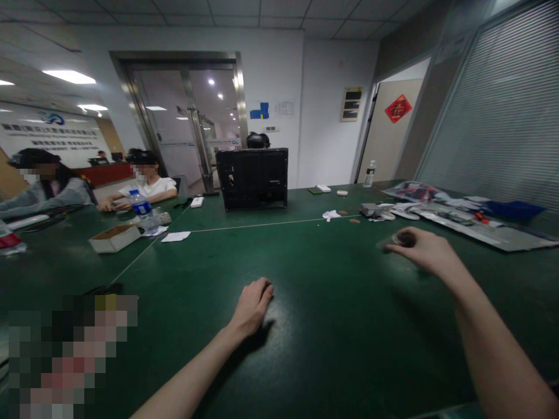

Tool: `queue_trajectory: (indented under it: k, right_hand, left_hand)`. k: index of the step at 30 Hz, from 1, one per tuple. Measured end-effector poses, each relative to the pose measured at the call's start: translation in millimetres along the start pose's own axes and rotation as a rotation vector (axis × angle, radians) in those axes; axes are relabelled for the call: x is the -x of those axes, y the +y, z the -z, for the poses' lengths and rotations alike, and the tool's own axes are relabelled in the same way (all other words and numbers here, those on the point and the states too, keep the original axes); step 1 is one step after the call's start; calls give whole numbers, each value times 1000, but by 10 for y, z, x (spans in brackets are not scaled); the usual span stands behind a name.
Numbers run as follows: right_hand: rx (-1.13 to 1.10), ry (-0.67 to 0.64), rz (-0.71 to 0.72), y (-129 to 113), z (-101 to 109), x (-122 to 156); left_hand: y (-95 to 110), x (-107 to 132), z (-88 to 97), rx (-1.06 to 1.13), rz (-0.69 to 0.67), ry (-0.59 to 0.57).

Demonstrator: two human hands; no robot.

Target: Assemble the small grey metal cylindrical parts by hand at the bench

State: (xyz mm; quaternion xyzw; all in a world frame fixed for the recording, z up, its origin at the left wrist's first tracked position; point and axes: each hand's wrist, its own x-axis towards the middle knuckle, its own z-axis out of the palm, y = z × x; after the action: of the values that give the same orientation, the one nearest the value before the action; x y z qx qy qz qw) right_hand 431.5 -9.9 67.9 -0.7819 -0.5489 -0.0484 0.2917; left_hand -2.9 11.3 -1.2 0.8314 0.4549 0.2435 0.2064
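My right hand (421, 249) is raised a little above the green work table (305, 273), blurred by motion, its fingers pinching a small dark round object (404, 238) that I cannot identify. My left hand (252, 305) rests on the tabletop with its fingers curled closed and nothing visible in them. Beyond my hands lie a few small brown discs (354, 220) and a crumpled white cloth (331, 215).
Flat packaging and sheets (458, 216) with a blue item (513, 209) cover the right side. A black panel (252, 178) stands at the far side. At the left are a cardboard box (114, 238), a water bottle (142, 210) and several seated people (148, 186).
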Motion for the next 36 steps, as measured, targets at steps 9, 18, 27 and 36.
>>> queue_trajectory:
  k: [9,18,27,36]
  right_hand:
    - [-481,-589,637,-1902,-383,799]
    - [-571,-723,811,-2007,-1017,1111]
    - [-647,-612,780,-1993,-1210,1301]
    - [-585,-563,767,-1943,-1343,1301]
  left_hand:
    - [-3,16,24,49,9,16]
    - [-15,17,13,71,-18,52]
    - [25,33,34,88,-51,40]
    - [42,42,48,100,-87,28]
